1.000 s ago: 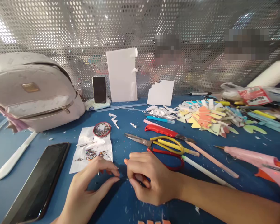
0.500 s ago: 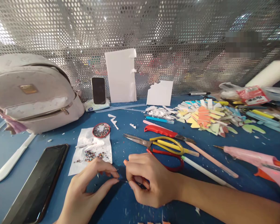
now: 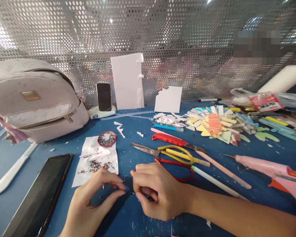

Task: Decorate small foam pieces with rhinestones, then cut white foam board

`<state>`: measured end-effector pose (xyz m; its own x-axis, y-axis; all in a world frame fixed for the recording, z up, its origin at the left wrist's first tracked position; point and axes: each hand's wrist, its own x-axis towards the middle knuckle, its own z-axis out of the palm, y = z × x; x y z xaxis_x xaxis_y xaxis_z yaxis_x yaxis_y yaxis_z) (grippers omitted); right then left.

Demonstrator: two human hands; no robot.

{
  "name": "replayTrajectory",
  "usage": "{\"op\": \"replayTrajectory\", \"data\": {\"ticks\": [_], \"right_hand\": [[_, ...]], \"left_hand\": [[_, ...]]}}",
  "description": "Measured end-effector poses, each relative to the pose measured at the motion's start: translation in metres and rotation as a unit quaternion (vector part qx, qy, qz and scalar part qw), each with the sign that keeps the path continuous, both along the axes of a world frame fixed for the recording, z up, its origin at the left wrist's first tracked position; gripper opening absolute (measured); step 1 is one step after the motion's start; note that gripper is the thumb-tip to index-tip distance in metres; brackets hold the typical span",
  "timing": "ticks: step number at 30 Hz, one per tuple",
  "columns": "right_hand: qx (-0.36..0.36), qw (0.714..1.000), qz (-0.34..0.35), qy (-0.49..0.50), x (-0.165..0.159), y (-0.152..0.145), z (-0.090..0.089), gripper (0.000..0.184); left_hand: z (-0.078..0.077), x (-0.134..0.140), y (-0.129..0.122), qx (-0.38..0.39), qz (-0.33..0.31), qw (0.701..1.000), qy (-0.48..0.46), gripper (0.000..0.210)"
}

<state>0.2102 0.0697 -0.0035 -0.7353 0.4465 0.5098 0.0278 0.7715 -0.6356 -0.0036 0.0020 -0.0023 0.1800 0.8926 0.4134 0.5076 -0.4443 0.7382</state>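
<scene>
strand (image 3: 130,192), thin and faint, shows near centre, between the hands: over the blue table (image 3: 81,130), right hand (image 3: 159,191) curled, left hand (image 3: 86,191) pinching loosely, grips unclear; both have barely moved, suggesting steady, fine handling.

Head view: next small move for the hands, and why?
Probably close the left hand into a gentle pinch: its thumb and fingertips nearly meet, facing the curled right hand across a narrow gap. A thin line seems to show in that gap, too small to identify, so a light grip there looks sensible.
</scene>
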Motion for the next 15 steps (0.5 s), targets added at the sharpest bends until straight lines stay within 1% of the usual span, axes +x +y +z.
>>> {"op": "replayTrajectory", "data": {"ticks": [8,15], "right_hand": [[-0.007,1.000,0.012,-0.003,0.0001,0.0011,-0.0003,0.018],[-0.001,1.000,0.005,-0.016,-0.0008,0.0013,0.0020,0.018]], "left_hand": [[0.0001,0.0002,0.0003,0.000,-0.006,1.000,-0.008,0.018],[-0.0007,-0.0012,0.0000,0.001,-0.005,1.000,-0.005,0.014]]}}
